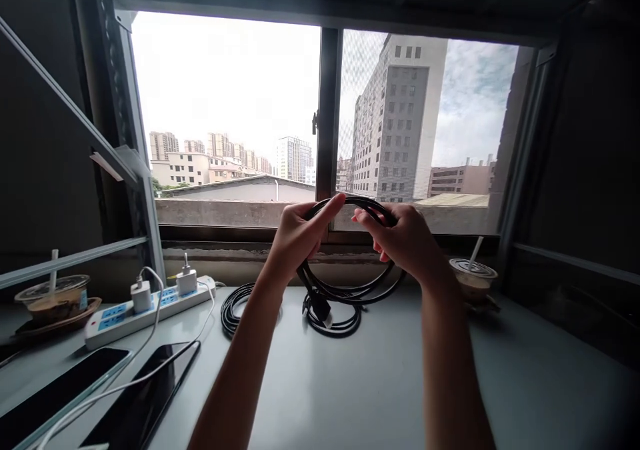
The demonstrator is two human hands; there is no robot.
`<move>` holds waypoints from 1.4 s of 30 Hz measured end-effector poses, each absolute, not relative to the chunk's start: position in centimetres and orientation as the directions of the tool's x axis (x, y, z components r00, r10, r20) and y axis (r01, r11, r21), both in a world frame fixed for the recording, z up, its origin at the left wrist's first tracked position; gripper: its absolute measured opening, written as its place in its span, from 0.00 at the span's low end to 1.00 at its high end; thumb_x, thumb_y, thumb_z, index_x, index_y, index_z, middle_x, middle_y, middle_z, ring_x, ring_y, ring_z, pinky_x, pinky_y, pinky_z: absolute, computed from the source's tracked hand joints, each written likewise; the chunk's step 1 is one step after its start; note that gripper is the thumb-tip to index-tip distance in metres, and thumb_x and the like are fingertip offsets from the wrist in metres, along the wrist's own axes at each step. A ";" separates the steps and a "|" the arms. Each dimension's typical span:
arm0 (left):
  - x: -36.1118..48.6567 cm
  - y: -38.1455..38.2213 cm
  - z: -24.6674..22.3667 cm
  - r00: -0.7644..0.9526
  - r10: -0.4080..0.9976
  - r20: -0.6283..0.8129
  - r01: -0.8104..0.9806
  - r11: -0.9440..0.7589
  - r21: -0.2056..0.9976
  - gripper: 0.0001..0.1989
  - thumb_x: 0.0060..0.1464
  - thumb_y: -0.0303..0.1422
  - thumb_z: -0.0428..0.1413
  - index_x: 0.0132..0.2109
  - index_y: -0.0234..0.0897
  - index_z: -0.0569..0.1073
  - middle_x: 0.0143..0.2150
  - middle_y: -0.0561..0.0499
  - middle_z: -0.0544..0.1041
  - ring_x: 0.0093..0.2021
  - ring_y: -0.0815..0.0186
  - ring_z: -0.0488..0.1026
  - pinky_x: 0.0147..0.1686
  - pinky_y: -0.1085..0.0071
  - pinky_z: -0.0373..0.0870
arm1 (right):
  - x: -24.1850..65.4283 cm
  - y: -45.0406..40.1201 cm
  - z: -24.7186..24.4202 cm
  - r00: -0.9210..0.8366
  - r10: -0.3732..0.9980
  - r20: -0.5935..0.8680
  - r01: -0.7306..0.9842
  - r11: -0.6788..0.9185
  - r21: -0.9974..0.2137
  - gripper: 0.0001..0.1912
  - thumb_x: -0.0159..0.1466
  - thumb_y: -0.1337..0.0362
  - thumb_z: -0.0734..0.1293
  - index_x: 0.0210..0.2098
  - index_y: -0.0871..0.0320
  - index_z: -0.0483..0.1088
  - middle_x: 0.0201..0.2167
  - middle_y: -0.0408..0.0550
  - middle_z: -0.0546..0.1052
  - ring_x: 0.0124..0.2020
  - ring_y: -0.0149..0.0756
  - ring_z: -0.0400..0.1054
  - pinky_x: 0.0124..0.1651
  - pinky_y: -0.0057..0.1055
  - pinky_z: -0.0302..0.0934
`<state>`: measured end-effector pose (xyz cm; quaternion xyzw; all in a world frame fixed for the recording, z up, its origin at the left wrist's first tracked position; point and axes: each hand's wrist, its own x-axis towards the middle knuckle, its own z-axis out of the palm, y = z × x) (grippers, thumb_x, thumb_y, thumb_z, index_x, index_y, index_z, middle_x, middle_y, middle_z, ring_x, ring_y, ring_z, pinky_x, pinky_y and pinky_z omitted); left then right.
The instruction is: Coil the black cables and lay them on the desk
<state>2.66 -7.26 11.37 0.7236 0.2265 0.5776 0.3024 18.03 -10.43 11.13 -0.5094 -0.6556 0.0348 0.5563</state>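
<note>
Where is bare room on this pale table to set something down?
Free: the pale table between the bare forearms, nearer than the small black cable coil; also right of the right forearm, nearer than the lidded clear plastic cup. Crowded: the left side, with two dark-screened phones, thin white cables and a white power strip with blue sockets.

A power strip lies near a cup, perhaps of coffee

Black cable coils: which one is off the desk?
The large coil, held up by the left hand and right hand; the coil beside the power strip and the small middle coil lie on the desk.
</note>
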 end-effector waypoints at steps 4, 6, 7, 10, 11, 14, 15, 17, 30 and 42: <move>3.0 -7.2 11.4 0.099 0.614 0.783 0.135 -0.788 0.601 0.26 0.51 0.45 0.56 0.16 0.37 0.54 0.11 0.59 0.52 0.12 0.77 0.51 0.12 0.76 0.46 | 18.0 -10.0 11.2 0.169 0.649 0.741 0.664 0.481 -0.572 0.16 0.57 0.54 0.63 0.29 0.60 0.73 0.13 0.39 0.63 0.14 0.28 0.60 0.16 0.24 0.54; 3.2 -7.1 11.3 0.064 0.582 0.811 0.192 -0.804 0.562 0.25 0.50 0.45 0.57 0.17 0.37 0.55 0.11 0.59 0.52 0.13 0.77 0.51 0.12 0.77 0.46 | 18.2 -9.6 11.2 0.169 0.627 0.760 0.673 0.490 -0.554 0.15 0.57 0.55 0.63 0.28 0.60 0.73 0.14 0.40 0.63 0.15 0.27 0.59 0.17 0.24 0.53; 3.3 -7.0 11.3 0.074 0.577 0.813 0.190 -0.809 0.557 0.25 0.50 0.44 0.57 0.17 0.37 0.55 0.11 0.59 0.53 0.12 0.77 0.51 0.12 0.77 0.46 | 18.4 -9.4 11.2 0.165 0.622 0.765 0.674 0.495 -0.548 0.14 0.57 0.56 0.62 0.28 0.60 0.73 0.14 0.39 0.62 0.15 0.27 0.59 0.18 0.24 0.53; 3.4 -6.7 11.3 0.185 0.635 0.750 0.074 -0.770 0.633 0.22 0.50 0.42 0.57 0.19 0.37 0.57 0.10 0.60 0.54 0.11 0.77 0.50 0.12 0.77 0.45 | 18.8 -8.9 11.1 0.134 0.588 0.798 0.680 0.531 -0.506 0.13 0.57 0.57 0.62 0.25 0.60 0.71 0.14 0.39 0.62 0.16 0.26 0.58 0.18 0.23 0.52; 3.4 -6.7 11.3 0.222 0.658 0.720 0.024 -0.742 0.670 0.21 0.51 0.42 0.57 0.20 0.37 0.58 0.10 0.60 0.55 0.10 0.77 0.50 0.11 0.77 0.44 | 18.9 -8.8 11.0 0.122 0.567 0.815 0.681 0.550 -0.484 0.13 0.57 0.56 0.62 0.24 0.59 0.70 0.13 0.38 0.61 0.16 0.26 0.58 0.19 0.23 0.52; 3.4 -6.8 11.4 0.267 0.677 0.686 -0.066 -0.697 0.714 0.19 0.51 0.42 0.57 0.22 0.37 0.60 0.10 0.61 0.55 0.10 0.78 0.49 0.11 0.77 0.42 | 19.1 -8.8 11.0 0.093 0.507 0.857 0.651 0.620 -0.437 0.13 0.57 0.56 0.63 0.23 0.59 0.68 0.13 0.37 0.62 0.16 0.25 0.58 0.20 0.23 0.53; 3.3 -7.0 11.4 0.266 0.665 0.698 -0.070 -0.709 0.702 0.19 0.51 0.42 0.57 0.22 0.37 0.60 0.10 0.61 0.55 0.10 0.78 0.50 0.11 0.78 0.42 | 19.2 -8.9 11.1 0.081 0.501 0.861 0.624 0.648 -0.436 0.12 0.57 0.56 0.63 0.24 0.58 0.69 0.14 0.37 0.63 0.17 0.25 0.59 0.20 0.23 0.54; 3.4 -7.2 11.5 0.241 0.637 0.732 -0.058 -0.744 0.666 0.18 0.52 0.42 0.57 0.23 0.37 0.61 0.11 0.60 0.55 0.10 0.78 0.50 0.11 0.77 0.42 | 19.2 -9.3 11.2 0.057 0.506 0.861 0.551 0.703 -0.450 0.12 0.57 0.55 0.65 0.28 0.58 0.71 0.16 0.38 0.67 0.19 0.26 0.61 0.21 0.23 0.56; 4.7 -6.9 10.8 -0.038 0.597 0.801 -0.148 -0.796 0.587 0.15 0.52 0.41 0.56 0.24 0.38 0.67 0.12 0.61 0.52 0.11 0.77 0.50 0.11 0.76 0.44 | 19.8 -10.8 11.9 0.187 0.508 0.841 0.288 0.790 -0.541 0.17 0.53 0.53 0.70 0.37 0.56 0.73 0.23 0.42 0.75 0.21 0.29 0.69 0.23 0.25 0.65; 5.3 -5.8 9.9 0.094 0.435 0.896 -0.206 -0.872 0.445 0.23 0.53 0.48 0.53 0.19 0.38 0.58 0.11 0.60 0.53 0.11 0.76 0.51 0.13 0.75 0.46 | 20.8 -10.6 11.6 0.004 0.672 0.740 0.112 0.735 -0.668 0.17 0.54 0.50 0.68 0.35 0.56 0.73 0.12 0.34 0.63 0.11 0.23 0.58 0.12 0.21 0.54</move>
